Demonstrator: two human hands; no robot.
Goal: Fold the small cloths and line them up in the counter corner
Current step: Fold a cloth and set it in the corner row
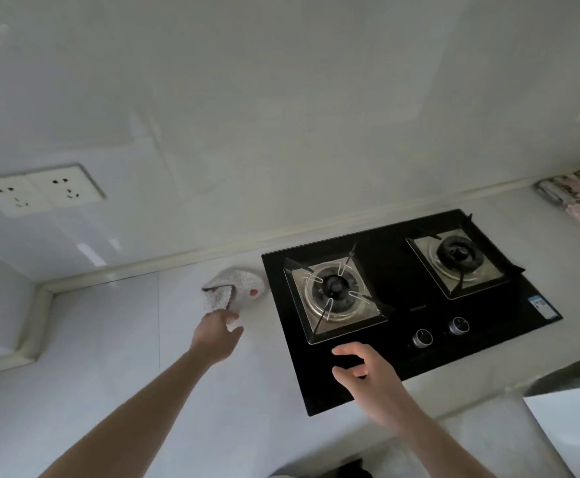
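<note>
beside the stove's left edge, the left hand (217, 334) pinched the small cloth (235, 288), nearer than the empty, loosely spread right hand (368, 377).

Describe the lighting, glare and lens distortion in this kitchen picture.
Head view: dim, even light with soft shadows; pale glare streaks on the glossy wall tiles; wide-angle bending curves the counter edge and gas hob; the patterned cloth and left hand look slightly soft.

cloths (235, 288): 1 | hands (217, 334): 2 | burners (335, 291): 2 | knobs (422, 338): 2 | sockets (38, 194): 2
</note>
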